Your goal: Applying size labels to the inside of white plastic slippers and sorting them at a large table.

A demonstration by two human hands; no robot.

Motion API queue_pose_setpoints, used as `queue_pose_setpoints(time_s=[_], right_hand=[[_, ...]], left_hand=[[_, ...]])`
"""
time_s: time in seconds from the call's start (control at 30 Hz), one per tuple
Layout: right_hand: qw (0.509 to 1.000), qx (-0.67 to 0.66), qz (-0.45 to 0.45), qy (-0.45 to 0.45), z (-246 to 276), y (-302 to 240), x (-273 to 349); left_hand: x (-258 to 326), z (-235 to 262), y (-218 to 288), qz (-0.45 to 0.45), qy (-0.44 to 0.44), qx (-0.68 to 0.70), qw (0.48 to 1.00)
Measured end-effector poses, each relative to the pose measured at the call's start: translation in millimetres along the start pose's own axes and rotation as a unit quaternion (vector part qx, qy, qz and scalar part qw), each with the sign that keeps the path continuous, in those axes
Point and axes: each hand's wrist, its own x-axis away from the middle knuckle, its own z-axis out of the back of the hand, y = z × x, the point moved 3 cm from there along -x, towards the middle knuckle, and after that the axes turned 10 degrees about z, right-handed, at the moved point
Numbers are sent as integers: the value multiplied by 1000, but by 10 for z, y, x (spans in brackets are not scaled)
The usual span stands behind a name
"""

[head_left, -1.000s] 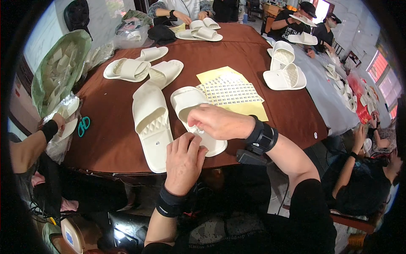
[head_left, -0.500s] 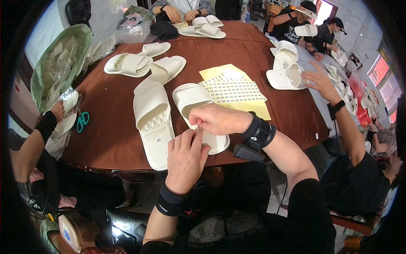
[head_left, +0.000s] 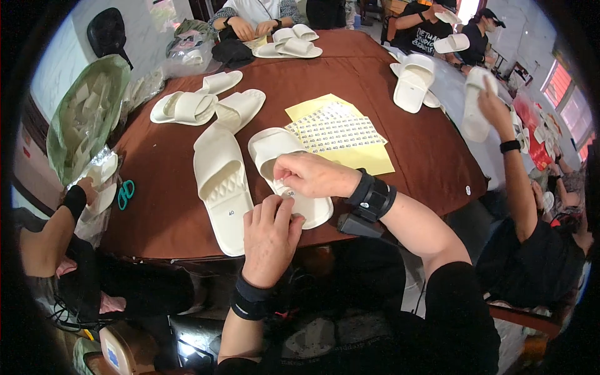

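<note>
Two cream slippers lie side by side before me. The right slipper (head_left: 320, 211) has a small round printed sticker (head_left: 290, 194) on its insole, between my fingertips. My left hand (head_left: 270, 240) is closed at the left edge of that slipper's heel, fingers bent. Just above the sticker is my right hand (head_left: 320, 175), thumb and fingers pinched together; whatever is between them is hidden. The left slipper (head_left: 224, 187) has a similar sticker on its heel and is untouched. Beyond my right hand lie sticker sheets (head_left: 340, 133) on yellow backing paper (head_left: 365, 160).
More slippers (head_left: 195, 107) lie farther back on the brown cloth (head_left: 169, 206). Teal scissors (head_left: 125, 194) and a green bag (head_left: 87, 119) of slippers are at the left. Co-workers sit around; one hand (head_left: 495, 109) at the right holds a slipper (head_left: 477, 106).
The sticker on the right slipper now shows between my hands, which stay almost in place. The co-worker at the right has lifted a slipper off the table and moved it right.
</note>
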Motion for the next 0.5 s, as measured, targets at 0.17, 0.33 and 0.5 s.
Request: queue_pose_setpoints(time_s=[0.17, 0.33, 0.5], right_hand=[[999, -25, 25, 13, 12, 11, 0], [999, -40, 4, 11, 1, 51, 2], [999, -41, 2, 15, 13, 54, 3]], left_hand=[[-48, 1, 18, 28, -32, -34, 999], [-75, -30, 31, 25, -42, -66, 997], [-97, -20, 61, 21, -49, -77, 996]])
